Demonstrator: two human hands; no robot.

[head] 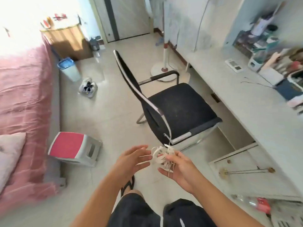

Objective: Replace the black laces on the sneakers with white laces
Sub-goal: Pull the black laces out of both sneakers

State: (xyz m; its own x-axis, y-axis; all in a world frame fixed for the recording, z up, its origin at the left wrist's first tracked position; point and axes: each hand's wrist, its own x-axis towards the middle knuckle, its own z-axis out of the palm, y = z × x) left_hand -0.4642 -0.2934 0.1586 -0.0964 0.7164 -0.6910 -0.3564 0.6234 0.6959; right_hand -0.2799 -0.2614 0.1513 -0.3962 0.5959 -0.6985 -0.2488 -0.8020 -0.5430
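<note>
White laces (161, 155) in a loose bundle sit in the right hand (179, 167), whose grip is half closed, with the fingers curled under the bundle and the thumb beside it. One strand goes up from the bundle toward the back of the black chair (172, 110). The left hand (132, 158) is just beside the bundle with its grip wide, fingers straight and spread, and the fingertips are at the loops; I cannot tell if they touch. The sneakers (88, 87), with dark laces, stand together on the floor (114, 99) well apart from the hands, near the pale bin (69, 69) and the edge of the pink bed (24, 89). A red-topped stool (72, 147) stands near the bed. The bench (246, 102) runs along the right side.
</note>
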